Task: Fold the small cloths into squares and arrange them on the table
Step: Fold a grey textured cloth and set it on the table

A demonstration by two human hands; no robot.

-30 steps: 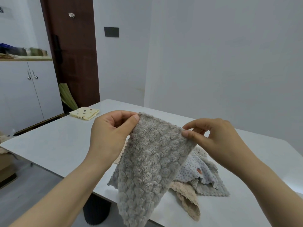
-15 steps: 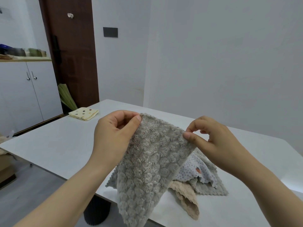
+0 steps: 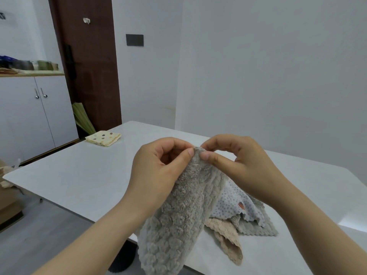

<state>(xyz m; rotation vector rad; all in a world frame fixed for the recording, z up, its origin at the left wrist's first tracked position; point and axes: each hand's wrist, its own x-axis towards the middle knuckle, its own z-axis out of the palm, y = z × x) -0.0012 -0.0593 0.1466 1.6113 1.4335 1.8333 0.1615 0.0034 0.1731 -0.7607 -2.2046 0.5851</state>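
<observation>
I see the left grip (image 3: pixel 156 171) and the right grip (image 3: pixel 244 165), both bare hands, close together above the smooth white tabletop (image 3: pixel 79 175). Both are closed on one fluffy grey cloth (image 3: pixel 178 215). Each pinches its top edge between thumb and finger, and the two pinches almost touch. The cloth hangs down in the air in a long fold, over the near edge of the tabletop. Its bottom end is cut off by the picture edge.

Behind it on the tabletop lies a messy pile: a white cloth with small dots (image 3: pixel 234 201), a tan bumpy cloth (image 3: pixel 228 239) and a flat grey cloth (image 3: pixel 258 229) under them. The right arm covers part of the pile, so I cannot tell how many cloths are in it.

At the far left corner lies a folded yellow cloth with big spots (image 3: pixel 103 137). Past it stand a dark brown door (image 3: pixel 89 76) and a white cupboard (image 3: pixel 29 116). The things on top of the cupboard are too blurry to name. A small mark on the wall at the top left is cut off and too small to read.
</observation>
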